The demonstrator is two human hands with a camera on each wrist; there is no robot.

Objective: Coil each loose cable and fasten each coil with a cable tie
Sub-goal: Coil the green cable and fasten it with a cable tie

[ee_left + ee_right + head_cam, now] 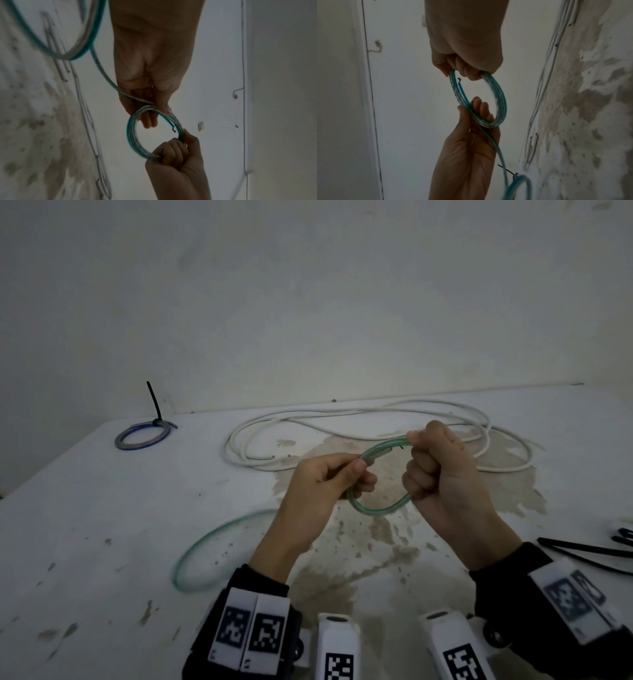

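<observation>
left hand (317,491) pinches green cable coil (380,508) thumb-to-fingers; right hand (442,474) fisted round opposite side.

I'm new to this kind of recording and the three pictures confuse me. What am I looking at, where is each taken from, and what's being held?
No machine here: a person's two bare hands, with cameras strapped on. The wide picture comes from a head camera; the other two look along each wrist. The left hand and right hand both grip a green cable, partly wound into a coil, its loose tail trailing on the table. Also lying there: a loose white cable, a blue coil already tied, and black cable ties.
</observation>
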